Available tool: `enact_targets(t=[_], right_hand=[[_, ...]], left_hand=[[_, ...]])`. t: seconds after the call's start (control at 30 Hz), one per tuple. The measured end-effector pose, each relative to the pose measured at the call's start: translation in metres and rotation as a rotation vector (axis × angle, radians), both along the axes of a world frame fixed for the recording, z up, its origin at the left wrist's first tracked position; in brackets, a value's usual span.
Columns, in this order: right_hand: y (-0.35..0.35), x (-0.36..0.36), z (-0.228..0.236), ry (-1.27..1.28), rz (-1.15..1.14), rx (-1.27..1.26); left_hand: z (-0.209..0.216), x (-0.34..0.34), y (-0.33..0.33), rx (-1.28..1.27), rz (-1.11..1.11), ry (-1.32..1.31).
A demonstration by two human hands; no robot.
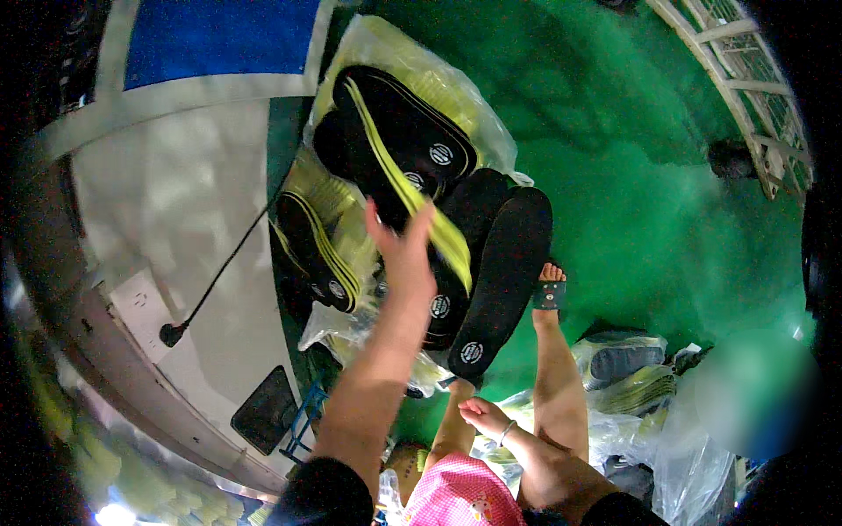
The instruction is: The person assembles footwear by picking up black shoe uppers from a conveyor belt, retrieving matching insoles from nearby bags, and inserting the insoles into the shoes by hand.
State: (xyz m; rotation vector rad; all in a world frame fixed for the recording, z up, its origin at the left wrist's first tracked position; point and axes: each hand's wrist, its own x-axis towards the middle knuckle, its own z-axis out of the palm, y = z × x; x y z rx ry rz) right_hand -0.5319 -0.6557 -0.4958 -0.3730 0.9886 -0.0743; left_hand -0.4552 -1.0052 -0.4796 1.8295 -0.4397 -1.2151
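A green floor (614,202) fills much of the upper middle and right of the frame, with a pale rack (737,83) curving along the upper-right rim. A white panel (175,167) takes up the left side below a blue panel (219,39); a black plug (172,334) and its cord stand out against it at middle left. Black insoles (502,272) with yellow edges lie in a loose heap at the upper centre, partly over a clear bag (377,48) at the top of the heap. The left hand (406,254) reaches up from the lower edge into the middle of this heap, thumb and fingers spread apart beside a yellow edge that crosses diagonally behind them. That edge and the fingertips are blurred, so I cannot tell whether the hand grips it or merely passes over the insoles. More insoles lie just left of the hand, and a long black one slants on its right. The right hand (488,419), loosely closed, hangs at the lower centre, below the heap and apart from it, a bangle (505,432) on its wrist. Beneath it shows a pink checked cloth (460,491). More clear bags (671,456) lie at the lower right, near a bent leg (561,386).
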Motion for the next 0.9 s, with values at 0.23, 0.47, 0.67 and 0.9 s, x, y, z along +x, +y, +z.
enact_targets(t=[0.23,0.47,0.67,0.9], right_hand=[[-0.026,-0.015,0.051,-0.569,-0.755,0.359],[0.006,0.009,0.181,-0.342,-0.806,0.25],[0.048,0.056,0.303,-0.156,-0.898,-0.128],[0.056,0.047,0.424,-0.171,-0.695,-0.324]], left_hand=[[0.131,0.013,0.225,0.127,-0.74,-0.421],[0.226,0.067,0.342,0.132,-0.922,-0.232],[0.317,0.106,0.402,-0.041,-0.917,-0.254],[0.395,0.129,0.425,-0.292,-0.493,0.058]])
